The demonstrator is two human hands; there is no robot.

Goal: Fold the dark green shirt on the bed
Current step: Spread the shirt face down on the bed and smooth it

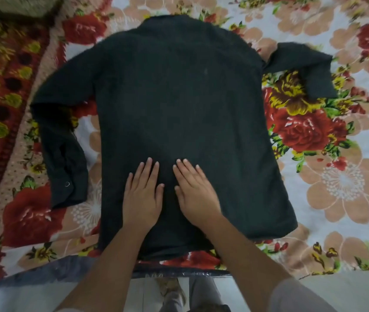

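Shirt: the dark green shirt [179,113] lies spread out, back side up, on the bed [341,176], collar at the far end.
Sleeves: one bends down along the left side; the other angles out at upper right.
Left hand [141,199]: flat on the lower back panel, fingers [148,167] extended, holding nothing.
Right hand [195,194]: flat just beside it, fingers slightly spread.

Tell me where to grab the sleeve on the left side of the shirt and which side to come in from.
Probably grip the left sleeve at its cuff, coming in from the left with the left hand. The sleeve hangs bent down alongside the shirt body, and the cuff end lies free on the bedspread, away from the body.
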